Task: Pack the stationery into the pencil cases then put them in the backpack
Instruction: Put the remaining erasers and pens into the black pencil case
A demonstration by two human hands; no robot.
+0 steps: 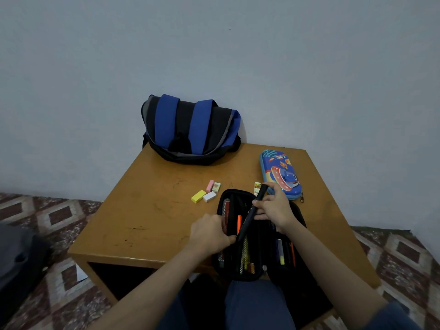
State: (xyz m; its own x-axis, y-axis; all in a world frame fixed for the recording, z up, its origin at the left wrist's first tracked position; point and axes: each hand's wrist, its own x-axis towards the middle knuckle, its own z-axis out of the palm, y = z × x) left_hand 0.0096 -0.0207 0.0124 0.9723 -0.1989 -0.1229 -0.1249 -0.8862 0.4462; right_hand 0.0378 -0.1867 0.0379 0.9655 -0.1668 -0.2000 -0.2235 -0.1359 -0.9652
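On the wooden table [154, 210], over the open black pencil case [258, 248], left hand [209, 234] and right hand [276, 207] both grip a black pen [248, 216], probably to slot it in; erasers [209, 196] lie just beyond, backpack [190, 129] farther.

Scuffed wooden table [152, 210], cloth backpack [190, 132] — glossy (seemingly hard-shelled) blue pencil case [281, 173], matt black pen [250, 213]

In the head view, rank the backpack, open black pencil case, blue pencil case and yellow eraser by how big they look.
1. backpack and open black pencil case: about alike; the case is nearer the camera, so unranked.
2. blue pencil case
3. yellow eraser
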